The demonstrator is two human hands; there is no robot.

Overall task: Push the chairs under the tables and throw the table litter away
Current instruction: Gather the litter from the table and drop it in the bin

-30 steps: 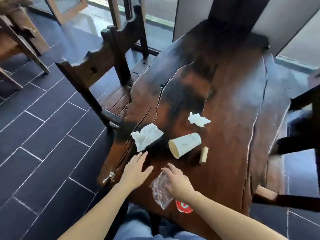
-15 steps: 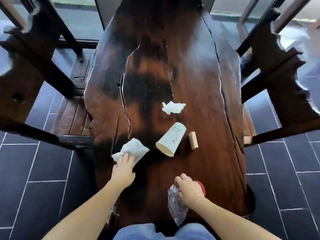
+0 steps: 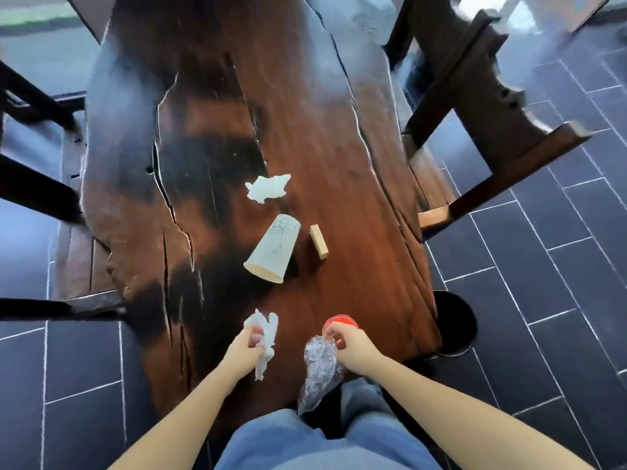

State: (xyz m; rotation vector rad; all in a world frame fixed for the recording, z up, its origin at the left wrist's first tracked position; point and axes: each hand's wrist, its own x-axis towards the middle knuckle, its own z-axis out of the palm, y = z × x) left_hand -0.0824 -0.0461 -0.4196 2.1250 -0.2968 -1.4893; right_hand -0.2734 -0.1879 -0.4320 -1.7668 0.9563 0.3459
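I stand at the near end of a long dark wooden table (image 3: 356, 164). My left hand (image 3: 245, 351) is shut on a crumpled white napkin (image 3: 266, 329), lifted just above the near end. My right hand (image 3: 351, 346) pinches a clear plastic wrapper (image 3: 317, 371) that hangs down, and its fingers touch a red round lid (image 3: 339, 322) on the table. Further out lie a tipped paper cup (image 3: 273, 249), a small wooden block (image 3: 319, 241) beside it, and another crumpled white tissue (image 3: 268, 187).
A dark wooden chair (image 3: 492, 106) stands at the table's right side, partly under it. Another chair (image 3: 37, 198) stands at the left with its seat by the table edge. A dark round object (image 3: 454, 320) sits on the tiled floor at the near right corner.
My left hand has closed on the napkin and pulled it back toward me. My right hand still holds the wrapper and now touches the red lid. The view has tilted further down.
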